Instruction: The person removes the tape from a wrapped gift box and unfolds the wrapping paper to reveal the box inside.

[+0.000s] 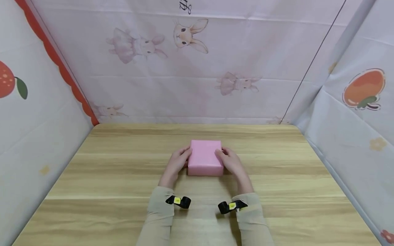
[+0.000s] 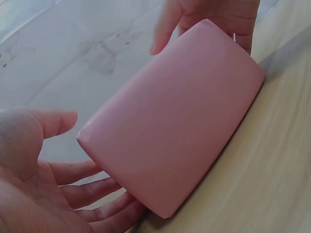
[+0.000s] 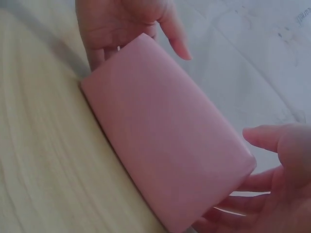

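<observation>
Both the left hand (image 1: 177, 161) and right hand (image 1: 232, 161) grip the pink box (image 1: 205, 156), thumbs spread.

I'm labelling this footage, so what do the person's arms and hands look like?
The hands are bare, without gloves. Long beige sleeves cover the forearms, ending near the wrists. Each sleeve bears a small black device with a rounded end and a yellow label; its print is too small to read. No cables show.

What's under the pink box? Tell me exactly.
The wooden tabletop shows around the pink box, right up to its near lower edge. The box's underside and the patch directly below are covered; whether anything else lies there cannot be told.
</observation>
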`<state>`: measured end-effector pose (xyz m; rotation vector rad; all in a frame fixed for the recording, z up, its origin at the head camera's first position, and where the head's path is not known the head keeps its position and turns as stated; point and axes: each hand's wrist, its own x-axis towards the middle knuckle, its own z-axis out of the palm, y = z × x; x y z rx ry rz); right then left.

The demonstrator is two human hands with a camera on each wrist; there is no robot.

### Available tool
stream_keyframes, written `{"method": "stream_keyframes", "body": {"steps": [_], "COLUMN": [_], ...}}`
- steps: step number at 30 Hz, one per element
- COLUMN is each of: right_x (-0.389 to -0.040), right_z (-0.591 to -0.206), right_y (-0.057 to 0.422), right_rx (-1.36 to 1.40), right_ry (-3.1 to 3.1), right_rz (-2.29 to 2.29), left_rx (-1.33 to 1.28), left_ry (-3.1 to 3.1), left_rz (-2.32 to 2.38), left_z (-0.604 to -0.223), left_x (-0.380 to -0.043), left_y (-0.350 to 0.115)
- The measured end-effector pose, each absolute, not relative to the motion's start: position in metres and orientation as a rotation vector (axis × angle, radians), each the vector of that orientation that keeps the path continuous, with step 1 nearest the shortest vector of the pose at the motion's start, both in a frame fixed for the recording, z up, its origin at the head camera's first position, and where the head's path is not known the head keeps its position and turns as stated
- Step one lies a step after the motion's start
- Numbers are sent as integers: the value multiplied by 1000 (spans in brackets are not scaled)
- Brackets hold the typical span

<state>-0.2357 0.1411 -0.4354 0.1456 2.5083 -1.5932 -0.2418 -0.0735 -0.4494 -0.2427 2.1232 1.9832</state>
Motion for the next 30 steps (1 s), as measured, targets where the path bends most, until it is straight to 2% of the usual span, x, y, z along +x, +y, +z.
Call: {"method": "stream_keyframes", "body": {"steps": [11,30], "right_x": [-236,-241], "right_z": [-430,-427], "right_y": [139,133], "right_rx": [89,6], "right_ry": [2509,2363], "right_rz": [-1634,-2105], "left_rx": [-230,-164], "left_ry": [2225,2129], "left_rz": [1937,2257], "left_z": [-438,-420], "left_x": [-238,-240], "left_y": [-73,-78]}}
